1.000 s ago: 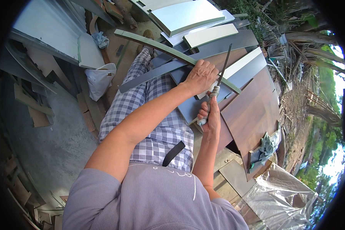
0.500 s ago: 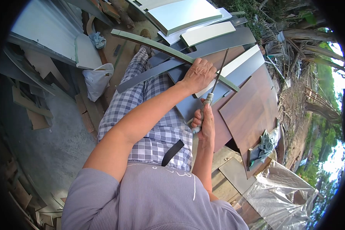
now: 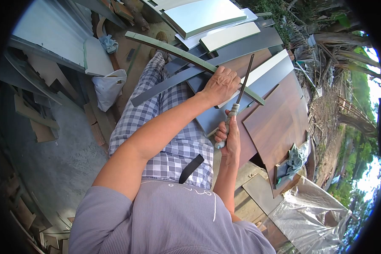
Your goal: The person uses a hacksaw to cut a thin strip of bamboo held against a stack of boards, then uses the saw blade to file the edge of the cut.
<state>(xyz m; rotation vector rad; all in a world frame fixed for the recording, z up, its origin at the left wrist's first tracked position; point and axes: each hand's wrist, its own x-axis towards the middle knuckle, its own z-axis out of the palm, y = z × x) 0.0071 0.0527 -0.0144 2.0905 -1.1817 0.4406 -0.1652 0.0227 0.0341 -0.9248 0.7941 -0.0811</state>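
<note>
My left hand [image 3: 221,86] is closed over a long narrow board strip [image 3: 169,51] with a greenish edge. The strip lies slantwise across other boards, one end reaching out to the left past my legs. In my right hand [image 3: 229,134] is a thin dark file [image 3: 247,78], my fingers wrapped round its cloth-bound handle. The file's blade points up and away and overlaps the strip just right of my left hand. Under both hands lie dark grey boards [image 3: 209,116], and a longer grey strip [image 3: 165,87] runs below the one I grip.
White panels [image 3: 207,16] are stacked at the far end, and brown wood-grain boards [image 3: 275,120] lie to the right. A crumpled cloth [image 3: 297,161] rests near plastic sheeting [image 3: 313,211]. On the left are a white bag [image 3: 110,89] and board offcuts [image 3: 36,114].
The file and my right hand have shifted slightly to the right, and the blade shows a broader face. My left hand and the strip have barely moved.
</note>
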